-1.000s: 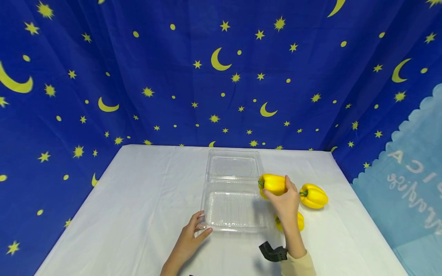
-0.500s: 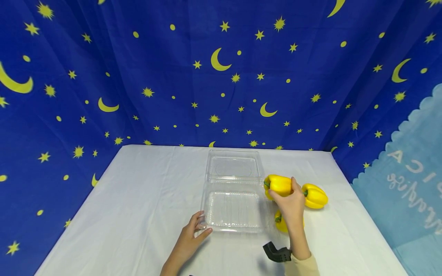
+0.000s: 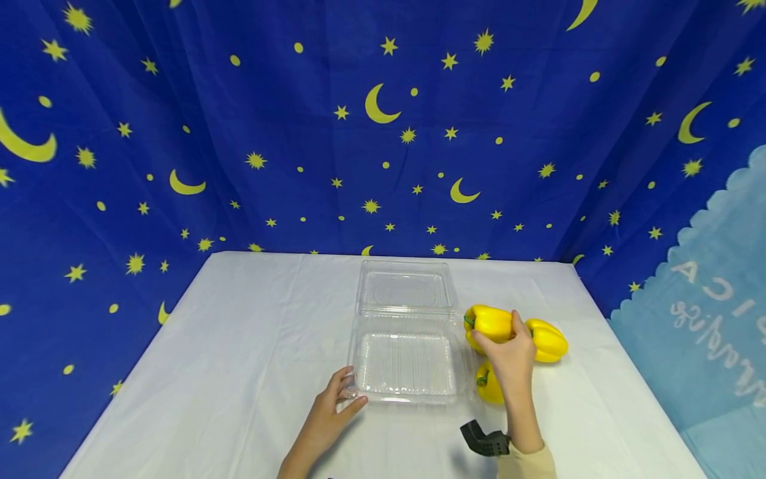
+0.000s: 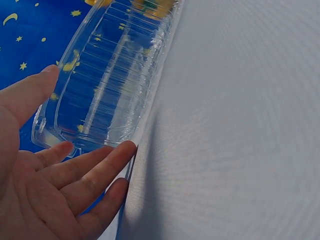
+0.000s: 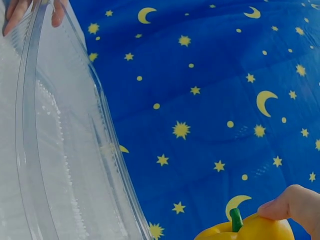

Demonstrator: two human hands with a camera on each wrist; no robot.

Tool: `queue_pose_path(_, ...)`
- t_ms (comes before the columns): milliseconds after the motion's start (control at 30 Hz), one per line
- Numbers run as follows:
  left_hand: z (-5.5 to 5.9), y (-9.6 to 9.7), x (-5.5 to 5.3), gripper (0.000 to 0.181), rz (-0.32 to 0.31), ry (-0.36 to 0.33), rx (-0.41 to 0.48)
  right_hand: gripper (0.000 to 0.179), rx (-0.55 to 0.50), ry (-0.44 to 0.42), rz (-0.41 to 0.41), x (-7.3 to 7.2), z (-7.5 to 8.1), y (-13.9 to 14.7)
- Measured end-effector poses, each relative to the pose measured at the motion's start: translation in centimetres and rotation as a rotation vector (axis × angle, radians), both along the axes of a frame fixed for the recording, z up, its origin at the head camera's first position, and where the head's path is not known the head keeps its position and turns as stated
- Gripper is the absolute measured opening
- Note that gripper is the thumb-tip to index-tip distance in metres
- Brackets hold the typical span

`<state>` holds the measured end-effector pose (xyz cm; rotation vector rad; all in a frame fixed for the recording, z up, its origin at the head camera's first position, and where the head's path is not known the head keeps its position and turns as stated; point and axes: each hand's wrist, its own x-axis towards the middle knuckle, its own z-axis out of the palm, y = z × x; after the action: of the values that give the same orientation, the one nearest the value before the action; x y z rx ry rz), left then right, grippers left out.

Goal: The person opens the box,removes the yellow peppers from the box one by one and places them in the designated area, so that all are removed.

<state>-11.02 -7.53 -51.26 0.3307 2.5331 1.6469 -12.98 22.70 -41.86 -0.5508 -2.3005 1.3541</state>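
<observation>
A clear plastic clamshell container (image 3: pixel 413 400) lies unfolded on the white-covered table, its lid (image 3: pixel 407 266) flat toward the back. My left hand (image 3: pixel 326 416) rests at its front left corner; in the left wrist view the fingers (image 4: pixel 95 182) are fairly straight and touch the edge. Just right of the container, my right hand (image 3: pixel 511 352) grips a yellow bell pepper (image 3: pixel 489 321) between thumb and fingers, its green stem pointing left. Two more yellow bell peppers are close by: one (image 3: pixel 548 340) behind the hand to the right, another (image 3: pixel 489 387) partly hidden by the forearm.
A white cloth (image 3: pixel 257 346) covers the table. Behind and at the sides hangs a blue curtain (image 3: pixel 335 140) with yellow moons and stars. At the far right is a light blue cloth (image 3: pixel 706 332) with lettering. A black mount (image 3: pixel 485 440) sits at the right wrist.
My right hand has moved right with the bell pepper, away from the container's edge and in front of the right-hand pepper. The left hand and the container have stayed put.
</observation>
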Motion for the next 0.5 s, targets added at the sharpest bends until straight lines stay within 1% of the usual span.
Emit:
queue_pose_path(333,0.0,0.0,0.0,0.063,0.008,0.019,-0.008,0.087,0.013,0.011,-0.029,0.0,-0.1,0.9)
queue_pose_path(500,0.0,0.1,0.0,0.063,0.010,0.022,0.000,0.088,-0.001,-0.007,-0.029,0.1,-0.1,1.4)
